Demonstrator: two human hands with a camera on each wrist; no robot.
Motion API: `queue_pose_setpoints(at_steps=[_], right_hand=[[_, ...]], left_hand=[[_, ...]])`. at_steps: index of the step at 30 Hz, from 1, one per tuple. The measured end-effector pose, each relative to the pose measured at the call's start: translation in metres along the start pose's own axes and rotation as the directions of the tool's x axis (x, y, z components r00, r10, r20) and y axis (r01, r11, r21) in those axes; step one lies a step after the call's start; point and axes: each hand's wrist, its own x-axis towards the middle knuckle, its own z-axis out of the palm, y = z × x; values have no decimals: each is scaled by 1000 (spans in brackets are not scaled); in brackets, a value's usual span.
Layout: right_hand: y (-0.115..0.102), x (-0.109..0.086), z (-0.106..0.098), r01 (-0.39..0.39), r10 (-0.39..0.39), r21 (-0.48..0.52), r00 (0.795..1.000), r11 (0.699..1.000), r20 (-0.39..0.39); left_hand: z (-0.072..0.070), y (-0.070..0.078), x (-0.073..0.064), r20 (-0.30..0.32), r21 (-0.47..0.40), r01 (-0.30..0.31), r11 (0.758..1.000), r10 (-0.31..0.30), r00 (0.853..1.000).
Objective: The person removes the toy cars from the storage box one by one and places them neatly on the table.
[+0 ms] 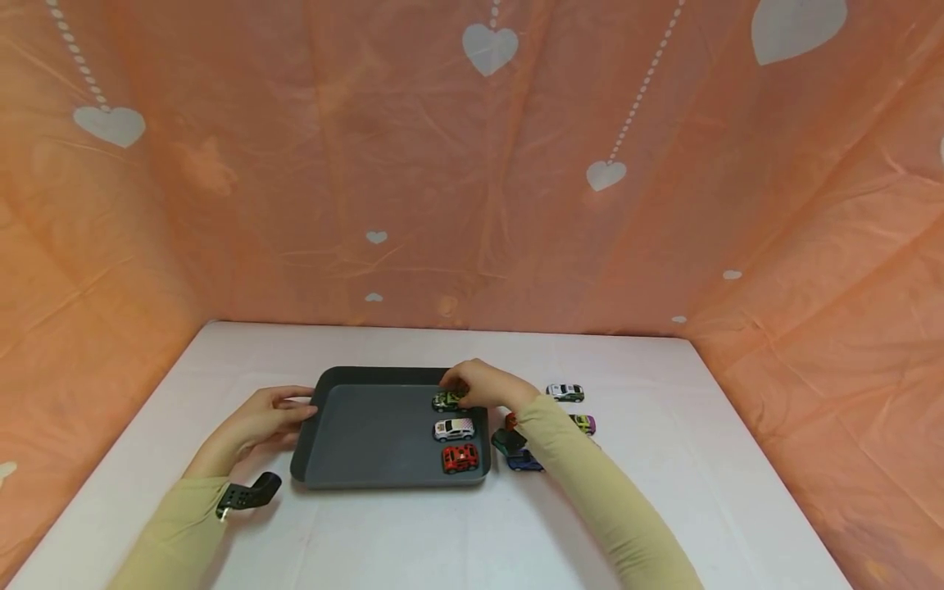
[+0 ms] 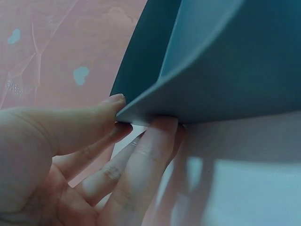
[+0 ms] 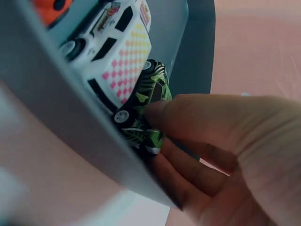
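Note:
A dark grey tray (image 1: 369, 438) lies on the white table. My left hand (image 1: 258, 422) holds its left rim, thumb at the edge and fingertips (image 2: 162, 129) under it in the left wrist view. My right hand (image 1: 492, 385) pinches a black and green toy car (image 3: 148, 108) between thumb and fingers at the tray's far right corner. Just nearer to me in the tray is a white toy car (image 1: 453, 429) with a pink and yellow checked roof. A red toy car (image 1: 460, 459) comes after it, making a column along the right side.
Right of the tray, partly behind my right forearm, are a blue toy car (image 1: 524, 461), a dark green one (image 1: 507, 442) and a purple and green one (image 1: 585, 424). Farther back stands a white toy car (image 1: 565, 392). An orange curtain (image 1: 442, 164) with hearts encloses the table's back and sides.

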Motion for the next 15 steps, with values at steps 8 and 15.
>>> queue_pose_setpoints(at_steps=[8, 15], right_hand=[[-3, 4, 5, -21, 21, 4, 1000, 1000, 4], [-2, 6, 7, -56, 56, -9, 998, 998, 18]], left_hand=[[0, 1, 0, 6, 16, -1, 1000, 1, 1000], [-1, 0, 0, 10, 17, -11, 1000, 11, 1000]])
